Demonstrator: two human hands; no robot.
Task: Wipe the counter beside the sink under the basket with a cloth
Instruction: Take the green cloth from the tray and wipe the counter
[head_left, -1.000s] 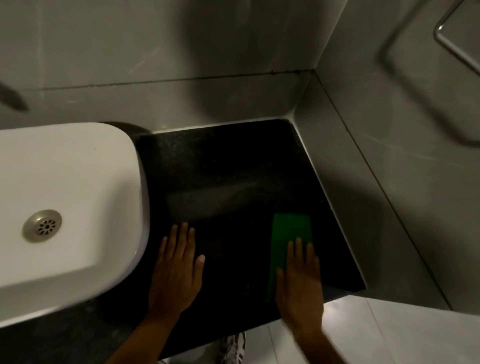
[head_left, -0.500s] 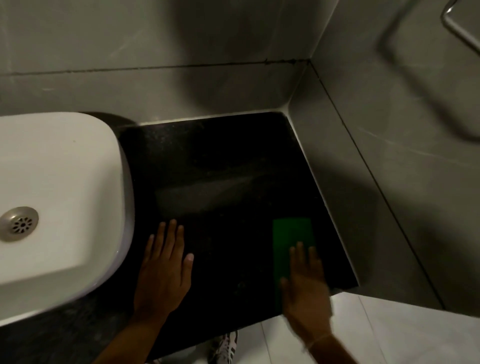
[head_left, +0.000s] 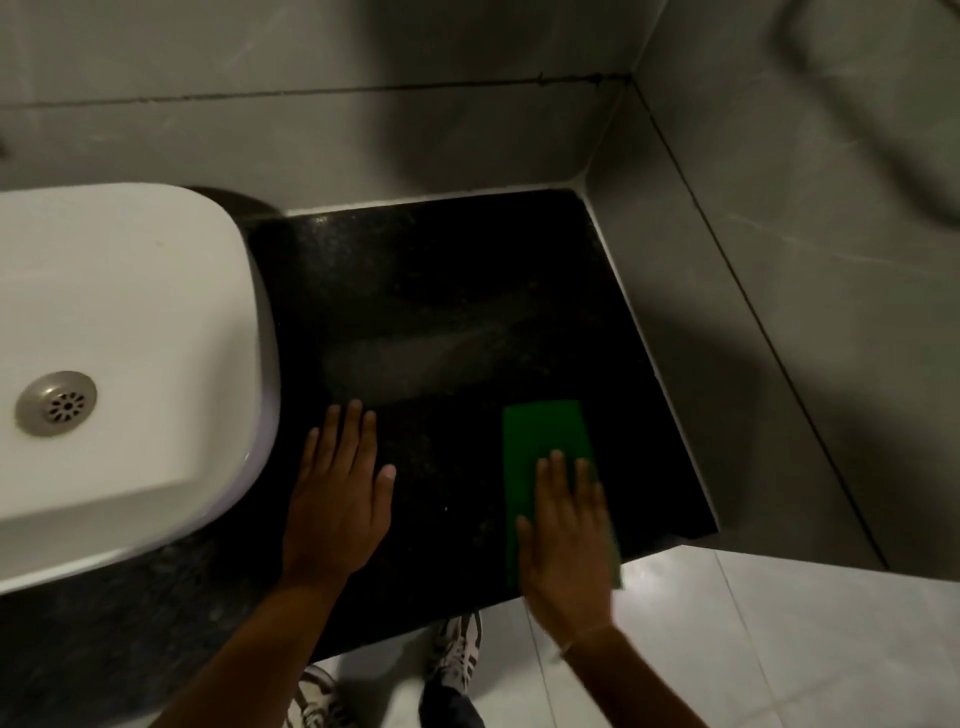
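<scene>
A folded green cloth (head_left: 543, 431) lies on the black counter (head_left: 441, 291) to the right of the white sink (head_left: 130, 338). My right hand (head_left: 566, 540) presses flat on the cloth's near half, slightly blurred, and the cloth's near end hangs a little past the counter's front edge. My left hand (head_left: 337, 493) rests flat on the bare counter close to the sink's rim, with its fingers apart and nothing in it. No basket is in view.
Grey tiled walls (head_left: 779, 260) close the counter at the back and on the right. The sink has a metal drain (head_left: 56, 402). Below the front edge are pale floor tiles (head_left: 753, 649) and my shoes (head_left: 457, 649).
My right hand has drawn the cloth a little toward the counter's front edge. My left hand has stayed flat beside the sink. The view has shifted slightly.
</scene>
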